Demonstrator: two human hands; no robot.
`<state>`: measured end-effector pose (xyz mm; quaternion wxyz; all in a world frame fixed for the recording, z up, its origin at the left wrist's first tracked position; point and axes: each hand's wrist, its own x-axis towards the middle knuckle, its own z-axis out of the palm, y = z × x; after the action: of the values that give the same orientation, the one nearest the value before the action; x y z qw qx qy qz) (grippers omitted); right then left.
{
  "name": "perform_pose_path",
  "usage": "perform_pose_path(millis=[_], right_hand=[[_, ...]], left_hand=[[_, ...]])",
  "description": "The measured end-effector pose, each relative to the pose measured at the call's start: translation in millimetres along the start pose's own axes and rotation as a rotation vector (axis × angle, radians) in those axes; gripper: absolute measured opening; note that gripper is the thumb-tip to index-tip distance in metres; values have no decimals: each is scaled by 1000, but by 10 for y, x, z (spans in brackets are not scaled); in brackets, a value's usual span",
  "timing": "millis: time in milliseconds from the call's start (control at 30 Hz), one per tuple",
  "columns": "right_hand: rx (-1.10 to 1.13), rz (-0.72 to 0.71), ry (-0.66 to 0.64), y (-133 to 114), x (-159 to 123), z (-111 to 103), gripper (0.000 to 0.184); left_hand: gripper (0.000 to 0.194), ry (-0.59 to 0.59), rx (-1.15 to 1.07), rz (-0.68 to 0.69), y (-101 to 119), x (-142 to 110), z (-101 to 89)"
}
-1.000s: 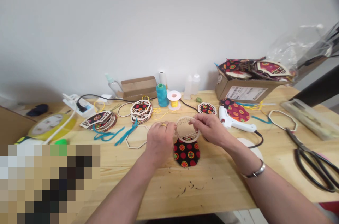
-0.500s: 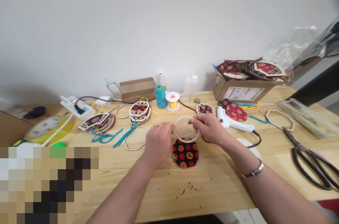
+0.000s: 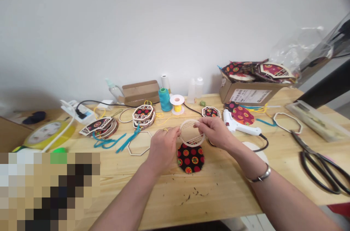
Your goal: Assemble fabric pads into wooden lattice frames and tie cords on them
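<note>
Between my two hands is a round pale wooden lattice frame (image 3: 202,137), tilted up above the table. My left hand (image 3: 165,145) pinches its left edge, and my right hand (image 3: 214,130) grips its upper right edge with thumb and fingers. Just below the frame, a piece of black fabric with red and orange flower circles (image 3: 190,160) lies flat on the wood, its top edge partly covered by the frame. A white glue gun (image 3: 243,129) rests to the right of my right hand.
Large black-handled scissors (image 3: 318,165) lie at the right. Behind stand a turquoise thread cone (image 3: 165,100), a yellow spool (image 3: 177,108) and a cardboard box (image 3: 247,92) full of fabric pieces. Stacked lattice ornaments (image 3: 143,116) and an octagonal frame (image 3: 140,143) are left of centre.
The view has shifted very slightly. Both hands keep the round frame in almost the same place, and the fabric has not moved on the table.
</note>
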<state>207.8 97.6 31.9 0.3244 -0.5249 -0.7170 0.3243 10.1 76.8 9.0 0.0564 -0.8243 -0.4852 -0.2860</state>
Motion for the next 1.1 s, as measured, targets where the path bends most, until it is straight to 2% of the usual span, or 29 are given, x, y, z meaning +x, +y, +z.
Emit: perform_pose_path(millis=[200,367,567,833,1100], right_hand=[[-26,-27,-17,-37,-19,-11,35],[-20,-50,-38,-79,-31,-35,36],[-54,-66,-50,-63,-31,-28,34],[-65,-42,-62,-118,-44,-16,33],[-2,-12,-30,-54,-19,-9,32]], left_hand=[[15,-5,53,10,8,-5,-9],[14,19,142,73,12,6,-15],[16,-18,218,113,41,17,-31],[16,-110,286,80,77,10,-52],[20,-42,169,-42,57,-1,-18]])
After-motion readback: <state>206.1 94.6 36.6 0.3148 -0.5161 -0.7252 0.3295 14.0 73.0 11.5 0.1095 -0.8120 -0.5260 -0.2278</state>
